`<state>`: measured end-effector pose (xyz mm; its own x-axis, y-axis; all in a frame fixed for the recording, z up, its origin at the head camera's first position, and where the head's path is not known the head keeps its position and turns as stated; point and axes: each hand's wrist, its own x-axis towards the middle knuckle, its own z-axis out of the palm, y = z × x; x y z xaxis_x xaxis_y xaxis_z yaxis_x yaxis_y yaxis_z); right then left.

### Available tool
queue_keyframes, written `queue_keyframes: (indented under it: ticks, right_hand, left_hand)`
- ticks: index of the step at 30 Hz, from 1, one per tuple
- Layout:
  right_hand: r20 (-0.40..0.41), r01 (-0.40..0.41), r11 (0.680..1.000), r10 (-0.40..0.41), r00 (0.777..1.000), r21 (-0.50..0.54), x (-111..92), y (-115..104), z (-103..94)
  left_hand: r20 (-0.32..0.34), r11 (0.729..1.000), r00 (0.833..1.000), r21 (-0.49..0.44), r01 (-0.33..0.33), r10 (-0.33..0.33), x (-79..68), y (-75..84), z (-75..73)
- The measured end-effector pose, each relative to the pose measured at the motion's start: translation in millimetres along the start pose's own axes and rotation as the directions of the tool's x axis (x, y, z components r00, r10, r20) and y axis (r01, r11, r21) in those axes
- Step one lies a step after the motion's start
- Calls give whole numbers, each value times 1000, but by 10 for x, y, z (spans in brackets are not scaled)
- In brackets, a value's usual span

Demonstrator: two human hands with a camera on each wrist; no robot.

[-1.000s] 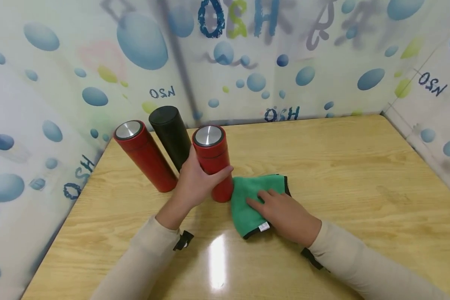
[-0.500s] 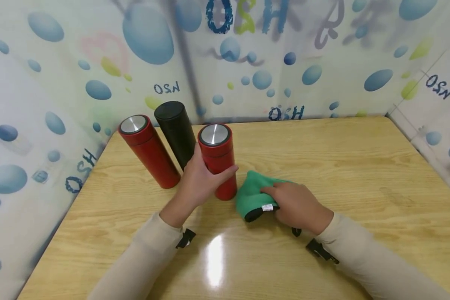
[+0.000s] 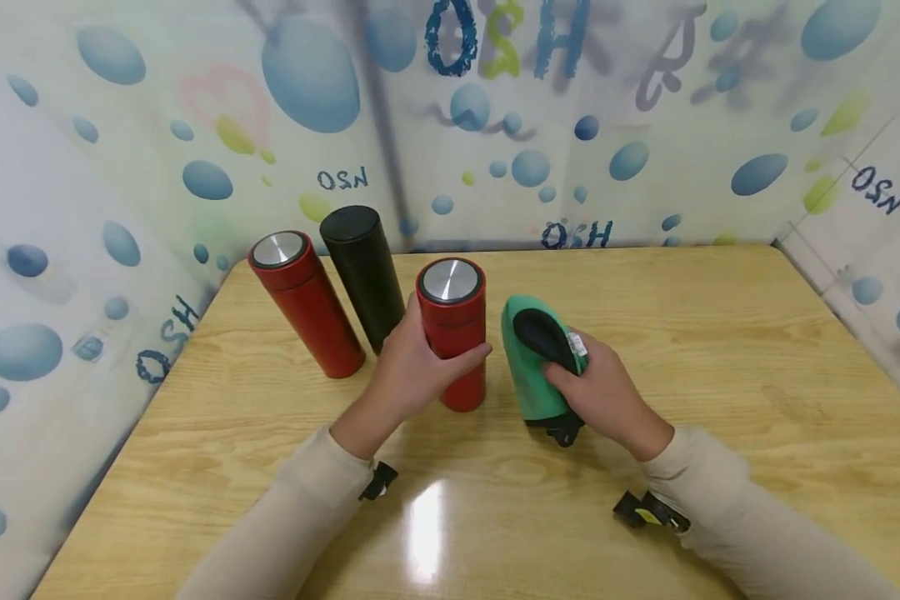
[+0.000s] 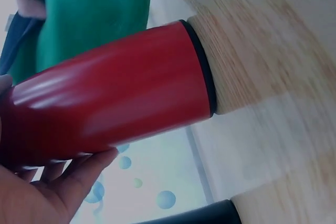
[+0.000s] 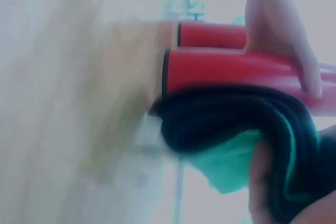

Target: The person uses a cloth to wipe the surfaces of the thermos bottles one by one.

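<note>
My left hand (image 3: 412, 367) grips a red thermos bottle (image 3: 461, 333) with a silver lid, thumb across its front. The bottle stands upright; in the left wrist view its black base ring (image 4: 202, 69) meets the wood. My right hand (image 3: 607, 392) holds a green cloth (image 3: 528, 375) with black trim and a white tag, folded over and bunched, just right of the bottle. In the right wrist view the cloth's dark edge (image 5: 226, 111) overlaps the lower part of the bottle, and the fingers are partly hidden by folds.
A second red thermos bottle (image 3: 311, 312) and a black bottle (image 3: 363, 271) stand upright to the left of my left hand. The wooden table (image 3: 705, 333) meets a wall (image 3: 645, 200) printed with blue spots along its back edge.
My right hand has gathered the cloth, which lay spread flat on the table, and lifted it upright beside the bottle. The left hand keeps its grip on the bottle.
</note>
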<state>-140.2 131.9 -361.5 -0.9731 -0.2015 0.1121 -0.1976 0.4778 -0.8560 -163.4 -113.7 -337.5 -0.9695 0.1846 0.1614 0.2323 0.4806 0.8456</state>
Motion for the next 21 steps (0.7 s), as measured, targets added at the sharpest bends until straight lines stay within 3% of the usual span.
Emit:
queue_keyframes:
  ticks: [5,9,12,17,21]
  right_hand:
    - [-56,16,989,-8,998,145,-67,-64,67]
    - [-154,84,974,-52,987,210,-149,-108,126]
    - [-208,152,945,-93,974,289,-198,-133,171]
    - [-170,220,893,-164,972,393,-275,-139,219]
    - [-155,239,894,-194,969,378,-311,-129,223]
  left_hand:
    - [51,998,997,-28,-61,63,-35,17,47]
    - [101,991,988,-72,-109,116,-80,42,93]
    - [112,986,982,-86,-142,151,-101,63,114]
    - [129,980,974,-98,-173,184,-111,86,140]
    - [147,980,970,-90,-180,192,-112,82,148]
